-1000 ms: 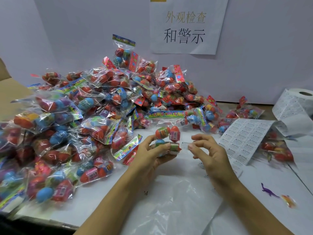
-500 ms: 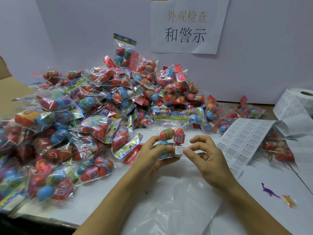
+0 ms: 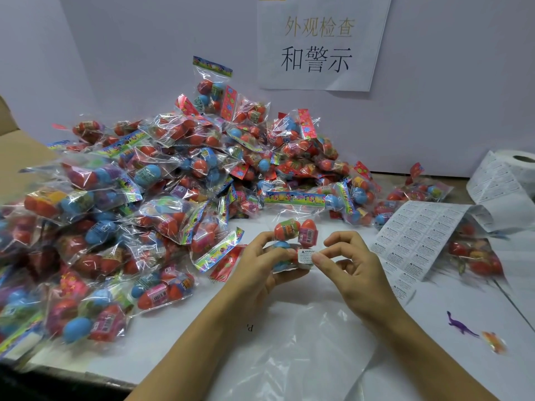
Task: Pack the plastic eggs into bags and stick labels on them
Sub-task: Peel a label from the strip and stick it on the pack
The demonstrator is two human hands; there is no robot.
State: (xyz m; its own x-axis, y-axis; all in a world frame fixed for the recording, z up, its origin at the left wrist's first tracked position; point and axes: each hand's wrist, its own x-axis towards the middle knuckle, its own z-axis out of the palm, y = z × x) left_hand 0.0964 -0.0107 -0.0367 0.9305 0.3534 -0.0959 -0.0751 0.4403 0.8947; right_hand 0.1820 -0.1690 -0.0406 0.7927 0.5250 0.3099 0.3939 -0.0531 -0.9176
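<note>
My left hand (image 3: 262, 263) grips a clear bag of plastic eggs (image 3: 295, 233) above the white table, with orange and pink eggs sticking up above my fingers. A small white warning label (image 3: 306, 255) lies on the bag's front. My right hand (image 3: 344, 261) touches the label's right edge with thumb and forefinger, the other fingers curled. A sheet of warning labels (image 3: 417, 235) lies right of my hands, running up to a label roll (image 3: 518, 162).
A big pile of packed egg bags (image 3: 162, 192) fills the left and back of the table. More bags (image 3: 474, 256) lie under the label sheet. A purple toy dinosaur (image 3: 460, 325) and an orange toy (image 3: 493, 342) lie at right. Clear plastic (image 3: 307, 351) lies in front.
My right hand has brought the label from beside the bag onto its front. The bag stays gripped by my left hand.
</note>
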